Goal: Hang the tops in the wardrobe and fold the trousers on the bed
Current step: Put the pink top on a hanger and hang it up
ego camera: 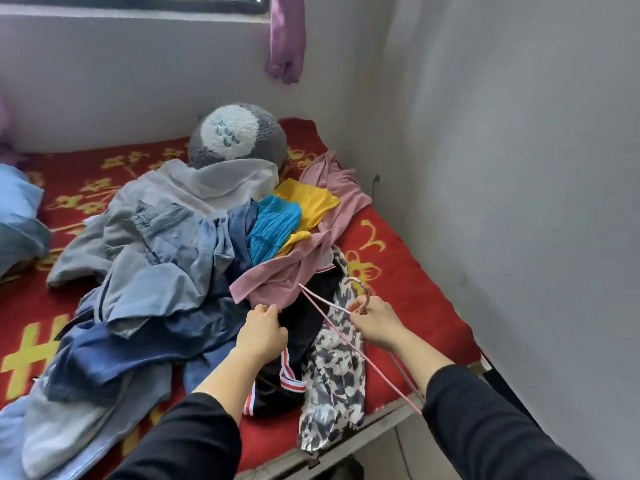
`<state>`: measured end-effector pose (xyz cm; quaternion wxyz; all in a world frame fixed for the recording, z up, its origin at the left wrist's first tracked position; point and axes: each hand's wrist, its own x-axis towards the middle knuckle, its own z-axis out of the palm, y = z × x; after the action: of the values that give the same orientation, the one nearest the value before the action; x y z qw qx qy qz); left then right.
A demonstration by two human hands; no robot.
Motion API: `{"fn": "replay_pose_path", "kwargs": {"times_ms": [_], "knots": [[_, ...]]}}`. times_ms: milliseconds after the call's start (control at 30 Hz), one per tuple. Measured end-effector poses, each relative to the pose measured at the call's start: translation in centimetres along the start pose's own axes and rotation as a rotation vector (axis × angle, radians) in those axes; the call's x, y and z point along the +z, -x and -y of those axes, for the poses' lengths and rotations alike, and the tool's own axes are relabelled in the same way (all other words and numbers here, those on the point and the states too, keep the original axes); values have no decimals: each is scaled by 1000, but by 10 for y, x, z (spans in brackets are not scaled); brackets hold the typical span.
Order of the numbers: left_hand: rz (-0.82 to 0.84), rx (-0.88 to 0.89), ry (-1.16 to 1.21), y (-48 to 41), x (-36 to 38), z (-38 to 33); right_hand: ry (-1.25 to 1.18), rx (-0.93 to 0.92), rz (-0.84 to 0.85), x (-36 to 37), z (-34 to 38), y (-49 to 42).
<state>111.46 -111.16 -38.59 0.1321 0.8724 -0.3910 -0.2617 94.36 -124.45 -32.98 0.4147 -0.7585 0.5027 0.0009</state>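
Observation:
A heap of clothes covers the red bed point(408, 271). A pink top point(277, 275) lies across its right side, and my left hand point(263, 332) pinches this top's lower edge. My right hand point(375, 322) grips a thin pink wire hanger point(332, 315) near its hook; one hanger arm reaches toward the pink top, the other runs back past my right sleeve. Under the hands lie black trousers with a red and white stripe point(277, 379) and a black and white patterned garment point(337, 368). Blue jeans point(138, 351), a turquoise top point(273, 226) and a yellow top point(308, 202) sit in the pile.
A grey and white round plush toy point(237, 136) stands at the back of the bed. A blue pillow point(17, 220) lies at the left. Grey walls close in at the right and back. A purple curtain point(287, 39) hangs by the window. The bed's metal edge point(363, 434) is near me.

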Motion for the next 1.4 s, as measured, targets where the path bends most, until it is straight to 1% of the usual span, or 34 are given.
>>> {"fn": "replay_pose_path", "kwargs": {"times_ms": [167,267,367,533,667,767,800,833,867,900,967,1000,1067,1133,1167,1200,1267,1333,1367,1400], "knots": [[-5,-171,39,-83,-2,2,91,-57,122,-16,5,-107],[9,-250,65,-129,3,2,138,-51,135,-29,2,-164],[-35,-273,53,-176,12,2,184,-35,107,-38,-10,-216],[-76,-331,-41,-230,26,16,182,-30,95,-30,-42,-273],[-62,-447,-146,-251,39,36,161,0,114,-16,-66,-296],[-99,-430,-297,-257,50,41,136,12,157,-8,-74,-301],[-110,-412,-282,-257,53,39,103,20,174,-5,-76,-303],[-113,-391,-203,-256,53,32,52,35,192,-4,-77,-304],[-101,-364,-61,-253,53,24,-5,51,206,-1,-78,-305],[-65,-330,129,-248,54,12,-65,77,204,1,-79,-306],[82,-229,487,-235,55,-14,-199,139,216,5,-73,-307],[143,-174,602,-227,55,-27,-260,183,234,5,-63,-305],[222,-116,754,-212,55,-54,-329,241,308,9,-46,-300],[300,-89,844,-203,54,-74,-370,268,379,14,-32,-293],[331,-77,855,-200,54,-81,-428,282,383,16,-26,-289],[363,-79,849,-198,53,-84,-487,303,345,19,-23,-286],[441,-109,839,-199,46,-86,-570,328,194,18,-17,-281],[499,-116,817,-201,30,-84,-555,287,57,4,-8,-277],[473,-115,791,-203,20,-85,-535,243,13,-4,-4,-275],[395,-128,768,-207,10,-85,-514,183,-11,-13,-1,-273]]}}
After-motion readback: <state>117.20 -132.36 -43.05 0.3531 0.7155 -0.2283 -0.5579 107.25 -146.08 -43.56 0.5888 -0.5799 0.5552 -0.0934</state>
